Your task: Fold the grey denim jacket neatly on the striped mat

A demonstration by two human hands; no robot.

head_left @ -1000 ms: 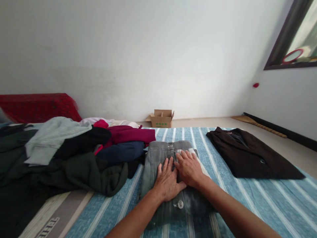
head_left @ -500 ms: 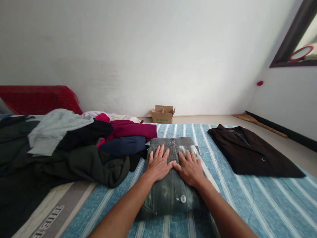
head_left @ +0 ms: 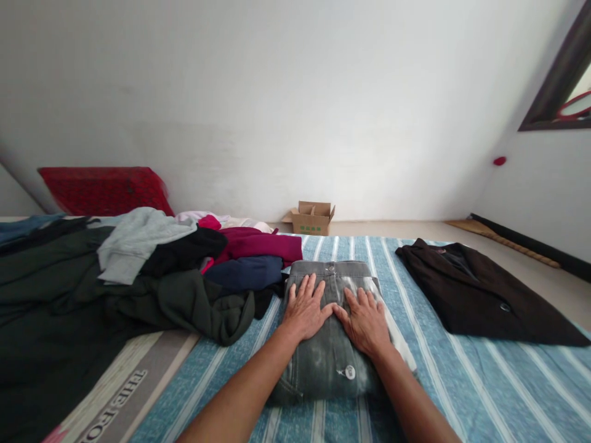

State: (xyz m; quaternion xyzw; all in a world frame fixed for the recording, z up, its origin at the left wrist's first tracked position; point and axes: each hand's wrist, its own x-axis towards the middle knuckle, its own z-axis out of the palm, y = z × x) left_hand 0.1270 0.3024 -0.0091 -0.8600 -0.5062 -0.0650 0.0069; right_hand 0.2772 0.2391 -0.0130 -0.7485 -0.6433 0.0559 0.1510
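A folded grey denim garment (head_left: 318, 363) with a waistband and metal buttons lies flat on the blue striped sheet (head_left: 410, 400). My left hand (head_left: 307, 311) rests on its upper left part, palm down with fingers spread. Beside it, my right hand (head_left: 365, 320) presses flat on the upper right part, fingers also apart. The two thumbs meet or nearly meet at the middle. A paler, whitish part of the garment shows along its right side. Neither hand grips anything.
To the left spreads a heap of clothes, with a dark green garment (head_left: 180, 301), a light grey one (head_left: 143, 237) and a maroon one (head_left: 258, 245). On the right lies a folded dark brown garment (head_left: 480, 295). A cardboard box (head_left: 314, 221) stands by the wall beyond the sheet.
The view has turned slightly left, so everything sits a little further right in the picture. Both hands stay flat on the denim garment, which looks unchanged.
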